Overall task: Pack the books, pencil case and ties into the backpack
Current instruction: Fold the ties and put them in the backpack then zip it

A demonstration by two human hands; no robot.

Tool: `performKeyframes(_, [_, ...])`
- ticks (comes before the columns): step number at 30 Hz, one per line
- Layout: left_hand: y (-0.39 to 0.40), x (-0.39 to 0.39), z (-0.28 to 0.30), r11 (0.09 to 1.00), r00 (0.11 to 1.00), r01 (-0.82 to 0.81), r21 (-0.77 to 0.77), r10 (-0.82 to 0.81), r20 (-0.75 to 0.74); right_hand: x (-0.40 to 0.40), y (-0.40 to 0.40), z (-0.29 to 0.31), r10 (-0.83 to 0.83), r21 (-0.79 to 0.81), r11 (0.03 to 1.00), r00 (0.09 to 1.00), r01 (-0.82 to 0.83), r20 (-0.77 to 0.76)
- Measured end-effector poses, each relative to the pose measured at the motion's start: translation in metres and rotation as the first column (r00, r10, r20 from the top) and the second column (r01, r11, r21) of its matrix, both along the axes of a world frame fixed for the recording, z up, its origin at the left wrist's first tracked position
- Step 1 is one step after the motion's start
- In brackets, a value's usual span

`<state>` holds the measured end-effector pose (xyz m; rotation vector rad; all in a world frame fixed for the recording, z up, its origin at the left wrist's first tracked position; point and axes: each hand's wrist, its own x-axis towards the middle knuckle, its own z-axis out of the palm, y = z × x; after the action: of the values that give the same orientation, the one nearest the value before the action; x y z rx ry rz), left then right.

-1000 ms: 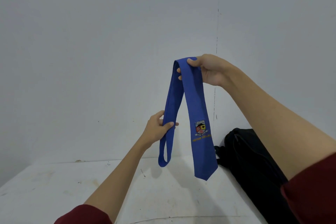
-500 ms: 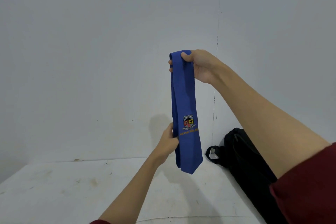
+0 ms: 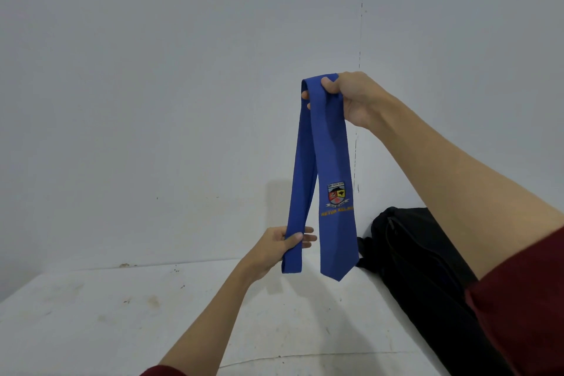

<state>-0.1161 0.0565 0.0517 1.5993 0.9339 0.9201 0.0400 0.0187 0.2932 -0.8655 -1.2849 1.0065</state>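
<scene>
Head view, right hand [image 3: 355, 98] pinching the fold of a blue tie [image 3: 331, 162] up high, left hand [image 3: 279, 246] below gripping its narrow strand, crest lettering blurring out, black backpack [image 3: 418, 268] under the right forearm, partly hidden, table [image 3: 122, 314] beneath.

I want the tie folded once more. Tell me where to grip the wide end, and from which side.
Grip the wide end just above its point, coming from below with the left hand. It hangs free and flat from the fold pinched by the right hand, nothing blocking it.
</scene>
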Motion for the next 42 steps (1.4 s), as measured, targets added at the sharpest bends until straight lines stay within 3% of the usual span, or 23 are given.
performKeyframes(4, [0.002,-0.007,-0.013,0.999,0.993,-0.045,0.001,0.045,-0.107,0.001,0.004,0.0,-0.053,0.029,0.998,0.997,0.055,-0.048])
performKeyframes(12, [0.0,0.003,-0.032,0.99,0.99,-0.134,-0.053,0.131,-0.05,-0.014,0.004,0.001,-0.079,0.039,0.996,0.984,0.086,-0.162])
performKeyframes(18, [-0.003,0.004,-0.029,0.99,0.99,-0.126,-0.063,0.121,-0.067,-0.014,0.0,0.004,-0.054,0.064,0.996,0.987,0.064,-0.151])
performKeyframes(21, [-0.004,0.003,-0.008,0.998,0.986,-0.067,-0.008,0.065,-0.155,-0.009,-0.001,0.0,0.002,0.101,0.995,0.997,0.005,-0.074])
performKeyframes(23, [-0.002,0.003,0.017,0.998,0.995,-0.032,0.058,0.038,-0.095,-0.007,0.0,-0.003,0.046,0.106,0.993,0.999,-0.043,-0.026])
performKeyframes(26, [-0.004,0.009,0.071,0.981,0.991,-0.131,0.146,0.127,0.038,-0.007,0.0,-0.011,0.08,0.075,0.994,0.996,-0.083,0.033])
performKeyframes(31, [-0.011,0.018,0.149,0.949,0.983,-0.158,0.272,0.124,0.138,-0.01,0.0,-0.017,0.096,0.059,0.993,0.992,-0.101,0.077])
performKeyframes(42, [-0.016,0.014,0.184,0.926,0.954,-0.261,0.272,0.205,0.218,-0.002,-0.003,-0.027,0.019,-0.012,1.0,0.998,-0.018,0.064])
